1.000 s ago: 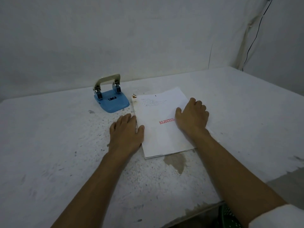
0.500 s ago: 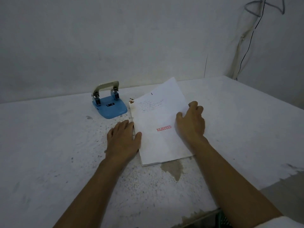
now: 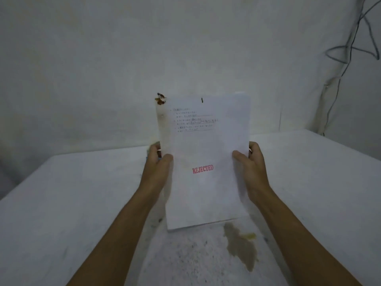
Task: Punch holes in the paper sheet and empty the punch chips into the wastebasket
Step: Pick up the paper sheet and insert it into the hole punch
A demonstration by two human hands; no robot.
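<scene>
A white paper stack [image 3: 204,153] with a red "REJECTED" stamp and a brown stain at its top left corner stands upright on its bottom edge on the table. My left hand [image 3: 159,164] grips its left edge, thumb in front. On the opposite edge my right hand [image 3: 250,162] holds it the same way. The blue hole punch is hidden behind the paper and my left hand, apart from a sliver of blue by my left fingers. No wastebasket shows.
The white, speckled table [image 3: 82,203] has a brownish stain [image 3: 240,245] just in front of the paper. A white wall stands behind the table. Dark cables [image 3: 350,48] hang at the upper right.
Both hands have left the tabletop, closed on the paper's side edges and raised the stack from lying flat to standing upright. It now hides the punch.
</scene>
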